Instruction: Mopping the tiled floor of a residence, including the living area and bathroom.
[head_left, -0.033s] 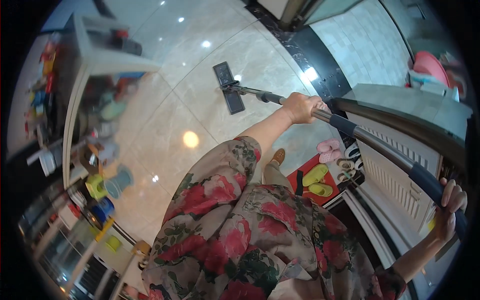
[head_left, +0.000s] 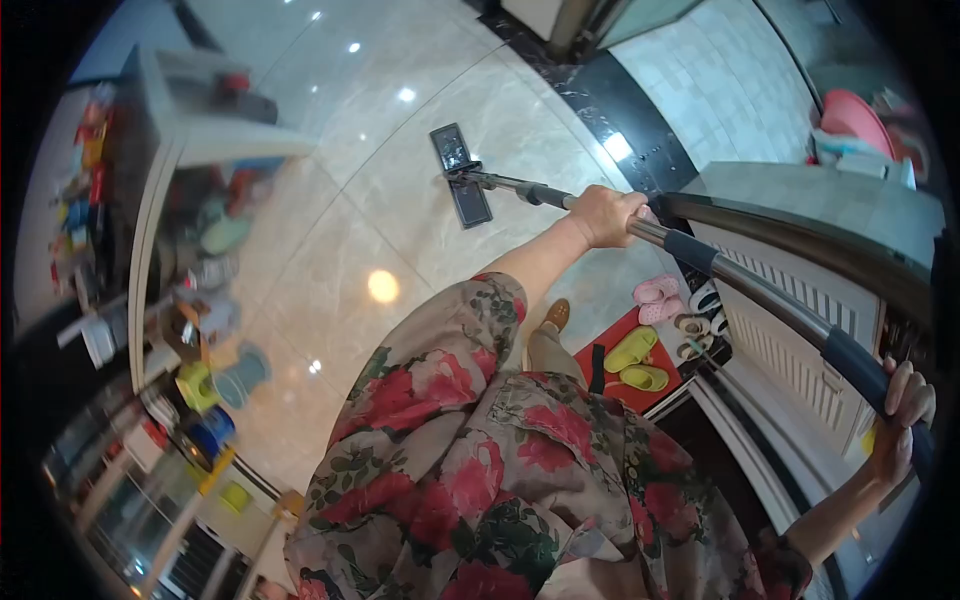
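Note:
A flat mop [head_left: 473, 203] with a dark rectangular head lies on the shiny tiled floor, ahead of me and a little left of the middle. Its silver pole [head_left: 775, 292] with dark grip sleeves runs slantwise to the right toward my body. My left hand [head_left: 606, 216] is wrapped around the pole about midway. Farther right and nearer to me, my right hand [head_left: 908, 400] grips the thick dark sleeve at the pole's upper end. Both arms come out of flowered sleeves, the left one stretched forward.
Green clogs [head_left: 632, 350] rest on a red mat [head_left: 592, 352], beside pink clogs [head_left: 656, 300] and other shoes. A louvred white cabinet [head_left: 780, 320] stands at the right. Along the left are a white-framed table [head_left: 160, 165], a blue-grey bucket [head_left: 240, 375] and clutter. A dark stone threshold [head_left: 625, 120] crosses the floor ahead.
The mop head and pole have shifted very slightly to the right. Both hands keep their hold on the pole, and the view has moved a little.

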